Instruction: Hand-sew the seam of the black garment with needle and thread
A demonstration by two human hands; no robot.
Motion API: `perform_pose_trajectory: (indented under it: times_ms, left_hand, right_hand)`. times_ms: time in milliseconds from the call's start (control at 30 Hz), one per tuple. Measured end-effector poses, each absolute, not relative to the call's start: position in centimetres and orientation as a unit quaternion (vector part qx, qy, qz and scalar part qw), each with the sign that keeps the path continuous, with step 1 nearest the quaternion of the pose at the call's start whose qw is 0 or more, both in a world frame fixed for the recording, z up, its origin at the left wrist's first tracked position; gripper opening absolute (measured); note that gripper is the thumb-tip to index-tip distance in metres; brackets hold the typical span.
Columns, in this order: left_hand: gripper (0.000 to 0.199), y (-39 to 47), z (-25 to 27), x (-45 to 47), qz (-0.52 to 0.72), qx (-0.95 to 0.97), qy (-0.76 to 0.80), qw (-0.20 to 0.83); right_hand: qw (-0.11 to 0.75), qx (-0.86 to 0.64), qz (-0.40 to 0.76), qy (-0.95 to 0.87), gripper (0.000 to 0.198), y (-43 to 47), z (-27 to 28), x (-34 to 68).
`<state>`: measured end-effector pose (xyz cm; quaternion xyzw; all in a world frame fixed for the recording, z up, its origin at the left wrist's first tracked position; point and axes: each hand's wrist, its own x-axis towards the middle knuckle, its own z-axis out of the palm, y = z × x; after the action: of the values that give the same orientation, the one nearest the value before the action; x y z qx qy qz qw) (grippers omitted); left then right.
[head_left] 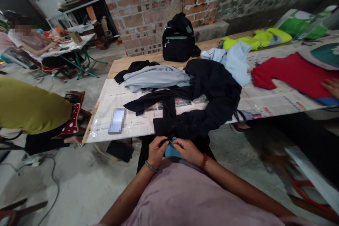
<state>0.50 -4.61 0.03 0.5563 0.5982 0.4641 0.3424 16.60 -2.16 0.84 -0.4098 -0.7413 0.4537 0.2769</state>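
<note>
My left hand (158,151) is closed in a pinch on the near edge of a black garment (212,91) that hangs over the table's front edge. Just to its right, my right hand (188,151) pinches a thin, pale sliver that looks like a needle (171,142). The fingertips of both hands nearly meet above my lap. Light stitch marks show on the black cloth close to the hands. Behind them a light grey garment (156,77) lies on the black one. Blue cloth (173,152) shows below, between my hands.
A newspaper-covered table (99,122) holds a phone (117,120), a black backpack (178,39), light blue cloth (233,58), a yellow vest (259,39) and a red garment (288,74). Another person's hand (331,86) rests at the right. A person in olive (31,104) sits at the left.
</note>
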Motion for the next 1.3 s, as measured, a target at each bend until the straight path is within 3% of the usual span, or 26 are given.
perform_pose_trajectory:
  times_ms: [1300]
  left_hand:
    - [0.01,-4.9,0.6,0.9,0.465,0.626,0.564,0.269]
  right_hand:
    - [0.292,-0.461,0.44,-0.713,0.018,-2.7,-0.3,15.4]
